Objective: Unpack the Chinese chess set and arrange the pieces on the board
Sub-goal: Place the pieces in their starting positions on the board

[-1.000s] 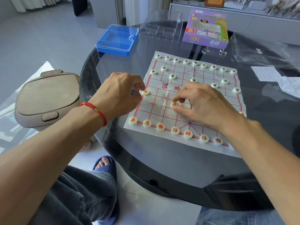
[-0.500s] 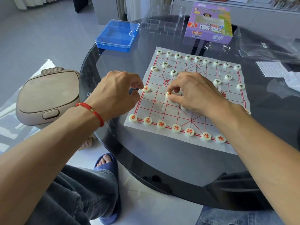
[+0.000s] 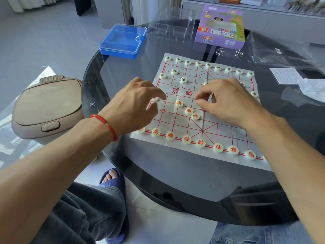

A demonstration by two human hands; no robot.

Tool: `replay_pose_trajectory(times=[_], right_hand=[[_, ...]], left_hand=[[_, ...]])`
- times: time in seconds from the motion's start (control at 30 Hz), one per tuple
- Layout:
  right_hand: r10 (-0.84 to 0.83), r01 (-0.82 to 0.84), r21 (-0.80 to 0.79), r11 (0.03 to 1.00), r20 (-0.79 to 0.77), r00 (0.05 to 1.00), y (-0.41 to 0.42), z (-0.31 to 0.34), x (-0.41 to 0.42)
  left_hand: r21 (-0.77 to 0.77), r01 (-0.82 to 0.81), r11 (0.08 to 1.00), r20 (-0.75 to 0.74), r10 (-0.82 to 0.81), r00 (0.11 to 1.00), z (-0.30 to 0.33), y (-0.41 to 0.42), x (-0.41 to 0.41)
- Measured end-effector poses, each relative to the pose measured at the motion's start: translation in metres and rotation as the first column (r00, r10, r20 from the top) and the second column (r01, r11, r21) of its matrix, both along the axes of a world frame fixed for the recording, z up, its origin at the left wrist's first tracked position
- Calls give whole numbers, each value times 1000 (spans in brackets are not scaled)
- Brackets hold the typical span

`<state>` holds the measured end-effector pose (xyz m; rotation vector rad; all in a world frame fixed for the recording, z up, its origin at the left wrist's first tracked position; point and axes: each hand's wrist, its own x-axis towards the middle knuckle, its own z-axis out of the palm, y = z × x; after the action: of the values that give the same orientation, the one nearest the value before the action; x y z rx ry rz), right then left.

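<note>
Fingers (image 3: 202,98) of our right hand (image 3: 228,103) curl inward at the board's centre, thumb and forefinger tips close together; we cannot tell whether a piece sits between them. Our left hand (image 3: 137,104), a red cord bracelet (image 3: 105,123) at its wrist, hangs over the board's nine o'clock edge with its fingers bent down and blurred; a red-marked piece (image 3: 155,99) shows just under the fingertips, and we cannot tell whether they touch it.

Between our two hands three red pieces lie loose on the paper board (image 3: 186,124): a soldier piece (image 3: 179,103), then a second piece (image 3: 189,111) and a third (image 3: 195,115) touching one another, toward four o'clock from the soldier. Along the six o'clock edge stands the red back row (image 3: 200,143), upright and evenly spaced. At the twelve o'clock edge runs the black-marked row (image 3: 208,65), with a few black pieces set forward of it.

The board lies flat on the round dark glass desk (image 3: 175,173). Beyond it, at twelve o'clock, stand the purple game box (image 3: 220,27) and a clear plastic tray (image 3: 171,25); at eleven o'clock sits a blue lidded case (image 3: 123,40). At two o'clock lie a crumpled plastic bag (image 3: 281,48) and a printed leaflet (image 3: 286,75).
</note>
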<state>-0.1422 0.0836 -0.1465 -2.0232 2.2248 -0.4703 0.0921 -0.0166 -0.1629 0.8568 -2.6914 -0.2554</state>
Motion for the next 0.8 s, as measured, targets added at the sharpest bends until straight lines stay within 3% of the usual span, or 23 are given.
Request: replay_pose_trajectory(times=[0.1,0.33,0.53,0.8], right_hand=[[-3,4,52,999,-4,1000,7,-1,2],[7,0,122,993,-61,998,20,-1,4],[40,-32,109,993,-69,997,20,-5,10],[-63,67,62,996,-56,996,23,-3,-15]], left_hand=[[-86,131,988,77,-125,989,-4,7,-12],[-122,166,979,169,-144,975,-7,13,-30],[-70,162,984,155,-149,976,-12,10,-27],[-28,169,985,122,-164,979,-17,5,-25]])
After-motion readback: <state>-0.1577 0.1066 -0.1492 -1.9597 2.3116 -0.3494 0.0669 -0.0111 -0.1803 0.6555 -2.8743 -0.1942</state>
